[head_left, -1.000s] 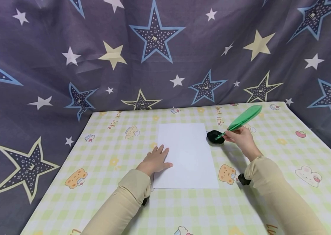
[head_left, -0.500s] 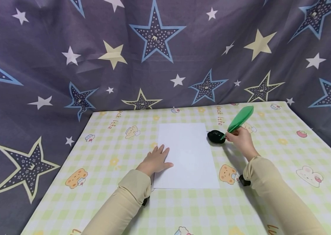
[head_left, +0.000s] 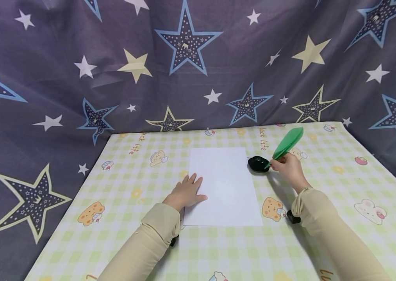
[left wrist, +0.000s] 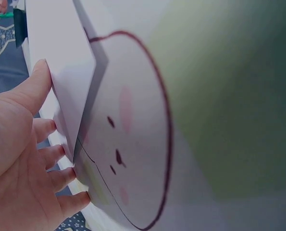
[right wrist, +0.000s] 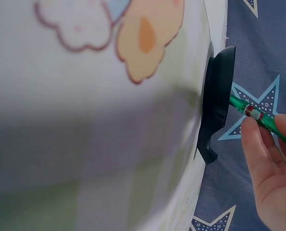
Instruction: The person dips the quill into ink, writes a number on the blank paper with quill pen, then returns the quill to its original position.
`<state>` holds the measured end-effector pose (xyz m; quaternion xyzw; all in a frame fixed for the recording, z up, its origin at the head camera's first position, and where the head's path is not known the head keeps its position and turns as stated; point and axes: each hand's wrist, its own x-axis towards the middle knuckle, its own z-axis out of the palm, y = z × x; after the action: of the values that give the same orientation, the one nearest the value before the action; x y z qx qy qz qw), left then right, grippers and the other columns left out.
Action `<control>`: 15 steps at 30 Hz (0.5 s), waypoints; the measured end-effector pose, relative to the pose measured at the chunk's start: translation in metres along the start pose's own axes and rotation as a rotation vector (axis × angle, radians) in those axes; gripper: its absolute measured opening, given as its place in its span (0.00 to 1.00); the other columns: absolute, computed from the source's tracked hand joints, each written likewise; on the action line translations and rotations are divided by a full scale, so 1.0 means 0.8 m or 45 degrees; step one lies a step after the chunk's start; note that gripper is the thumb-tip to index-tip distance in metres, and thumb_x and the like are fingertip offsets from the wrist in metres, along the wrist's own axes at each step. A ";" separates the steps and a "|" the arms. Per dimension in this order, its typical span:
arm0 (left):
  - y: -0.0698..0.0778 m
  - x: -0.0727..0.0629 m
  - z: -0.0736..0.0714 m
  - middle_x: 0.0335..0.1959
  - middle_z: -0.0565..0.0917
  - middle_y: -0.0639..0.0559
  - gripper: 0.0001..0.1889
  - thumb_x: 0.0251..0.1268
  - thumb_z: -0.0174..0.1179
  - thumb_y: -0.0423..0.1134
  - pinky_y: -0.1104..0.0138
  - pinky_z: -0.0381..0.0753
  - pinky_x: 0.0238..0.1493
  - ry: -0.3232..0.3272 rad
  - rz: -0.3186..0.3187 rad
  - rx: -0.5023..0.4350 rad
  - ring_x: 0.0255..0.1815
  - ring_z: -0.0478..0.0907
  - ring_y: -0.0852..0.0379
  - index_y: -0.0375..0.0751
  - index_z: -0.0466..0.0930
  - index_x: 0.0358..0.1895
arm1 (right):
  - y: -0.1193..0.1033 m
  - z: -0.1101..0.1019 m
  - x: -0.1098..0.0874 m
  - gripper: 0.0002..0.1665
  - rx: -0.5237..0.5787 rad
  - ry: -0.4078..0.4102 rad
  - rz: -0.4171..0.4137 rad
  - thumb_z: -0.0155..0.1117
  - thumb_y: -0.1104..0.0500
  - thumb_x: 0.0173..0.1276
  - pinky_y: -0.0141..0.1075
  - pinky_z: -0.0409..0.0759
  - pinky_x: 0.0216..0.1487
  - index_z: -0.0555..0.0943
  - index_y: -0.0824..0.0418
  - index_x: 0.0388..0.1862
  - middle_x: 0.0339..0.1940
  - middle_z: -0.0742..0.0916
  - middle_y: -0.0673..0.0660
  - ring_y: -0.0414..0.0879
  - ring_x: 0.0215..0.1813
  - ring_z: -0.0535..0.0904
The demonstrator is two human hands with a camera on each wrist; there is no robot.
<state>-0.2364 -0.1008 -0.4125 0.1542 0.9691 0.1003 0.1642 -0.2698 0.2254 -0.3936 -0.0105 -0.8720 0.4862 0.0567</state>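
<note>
My left hand [head_left: 185, 192] lies on the left side of a white sheet of paper [head_left: 224, 183], fingers spread and straight. In the left wrist view its thumb and fingertips touch the sheet [left wrist: 68, 62], and one paper corner lifts off the cloth. My right hand [head_left: 291, 169] pinches the shaft of a green feather pen [head_left: 289, 142], its plume slanting up and to the right. Just right of the paper sits a small shiny black dish [head_left: 257, 164]. The pen's lower end [right wrist: 238, 103] reaches over the dish's rim [right wrist: 224, 82]; its tip is hidden inside.
A green-and-white checked tablecloth [head_left: 141, 249] with cartoon prints covers the table. Behind it hangs a dark curtain [head_left: 113, 43] patterned with stars. Beige sleeves [head_left: 141, 242] cover both forearms, and small black devices [head_left: 293, 217] show at the wrists.
Within the dish, the pen's tip has shifted slightly right and its plume has swung left and more upright. The left hand and the paper stay put.
</note>
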 end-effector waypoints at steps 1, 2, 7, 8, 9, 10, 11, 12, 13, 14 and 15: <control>0.000 0.000 0.000 0.72 0.47 0.41 0.38 0.65 0.50 0.57 0.46 0.46 0.66 -0.001 -0.001 0.000 0.71 0.40 0.40 0.42 0.50 0.72 | 0.000 0.000 0.000 0.15 0.002 -0.001 0.002 0.56 0.64 0.67 0.37 0.80 0.41 0.73 0.76 0.46 0.39 0.82 0.69 0.49 0.36 0.82; 0.001 -0.001 -0.001 0.72 0.47 0.41 0.38 0.65 0.50 0.57 0.46 0.46 0.66 -0.003 -0.003 0.001 0.71 0.40 0.40 0.42 0.50 0.72 | 0.000 -0.001 0.000 0.15 0.004 -0.003 0.005 0.56 0.64 0.67 0.37 0.80 0.41 0.73 0.76 0.46 0.39 0.82 0.69 0.48 0.35 0.82; 0.002 -0.003 -0.001 0.72 0.47 0.40 0.38 0.65 0.51 0.57 0.46 0.47 0.65 -0.001 0.001 0.001 0.71 0.41 0.40 0.41 0.50 0.72 | 0.000 -0.002 0.000 0.16 0.024 -0.022 0.010 0.56 0.64 0.67 0.35 0.80 0.41 0.72 0.76 0.47 0.40 0.82 0.70 0.48 0.35 0.82; 0.002 -0.003 -0.001 0.72 0.47 0.40 0.38 0.65 0.51 0.57 0.45 0.47 0.65 0.000 0.004 0.002 0.71 0.41 0.40 0.41 0.50 0.72 | 0.000 -0.003 0.000 0.16 0.027 -0.023 0.007 0.56 0.64 0.67 0.35 0.80 0.41 0.72 0.77 0.47 0.40 0.82 0.70 0.48 0.35 0.82; 0.001 -0.003 -0.001 0.72 0.48 0.40 0.38 0.65 0.51 0.57 0.45 0.47 0.65 0.002 0.006 0.002 0.71 0.41 0.39 0.41 0.50 0.72 | 0.000 -0.003 0.000 0.16 0.031 -0.023 0.003 0.56 0.64 0.67 0.34 0.80 0.40 0.72 0.77 0.46 0.40 0.82 0.70 0.48 0.35 0.82; 0.001 -0.003 -0.001 0.72 0.48 0.40 0.38 0.65 0.51 0.56 0.45 0.47 0.65 0.006 0.010 0.000 0.71 0.41 0.39 0.40 0.51 0.72 | 0.000 -0.004 0.000 0.16 0.035 -0.020 -0.001 0.56 0.64 0.67 0.34 0.80 0.40 0.72 0.77 0.46 0.39 0.82 0.70 0.47 0.35 0.82; 0.001 -0.003 -0.001 0.72 0.48 0.40 0.38 0.65 0.50 0.56 0.45 0.47 0.65 0.006 0.011 0.002 0.71 0.41 0.39 0.41 0.50 0.72 | -0.001 -0.004 0.001 0.15 0.039 -0.015 -0.007 0.56 0.65 0.67 0.33 0.80 0.39 0.72 0.77 0.46 0.39 0.82 0.70 0.46 0.34 0.82; 0.001 -0.003 -0.001 0.72 0.48 0.40 0.38 0.65 0.50 0.56 0.45 0.47 0.65 0.006 0.012 0.002 0.71 0.41 0.39 0.41 0.50 0.72 | -0.001 -0.005 0.001 0.15 0.044 -0.010 -0.012 0.56 0.65 0.66 0.32 0.80 0.39 0.72 0.77 0.46 0.38 0.82 0.70 0.44 0.33 0.82; 0.001 -0.003 -0.001 0.72 0.48 0.40 0.38 0.65 0.50 0.56 0.45 0.47 0.65 0.007 0.013 0.003 0.71 0.41 0.39 0.41 0.50 0.72 | -0.002 -0.006 0.001 0.15 0.057 -0.007 -0.018 0.56 0.66 0.66 0.32 0.80 0.39 0.72 0.78 0.46 0.38 0.82 0.70 0.43 0.32 0.81; 0.001 -0.003 -0.001 0.72 0.47 0.40 0.38 0.66 0.50 0.56 0.45 0.47 0.65 0.007 0.013 0.003 0.71 0.41 0.40 0.41 0.50 0.72 | -0.003 -0.006 0.002 0.15 0.065 -0.001 -0.023 0.56 0.66 0.66 0.32 0.80 0.39 0.72 0.78 0.46 0.38 0.82 0.70 0.41 0.31 0.81; 0.001 -0.003 -0.001 0.72 0.47 0.40 0.38 0.66 0.50 0.56 0.45 0.47 0.65 0.007 0.013 -0.001 0.71 0.41 0.40 0.41 0.50 0.72 | -0.004 -0.007 0.002 0.14 0.071 0.006 -0.028 0.56 0.66 0.66 0.32 0.80 0.39 0.72 0.78 0.45 0.38 0.82 0.70 0.39 0.31 0.80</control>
<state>-0.2342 -0.1011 -0.4106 0.1590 0.9687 0.1018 0.1612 -0.2707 0.2282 -0.3877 -0.0005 -0.8580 0.5096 0.0641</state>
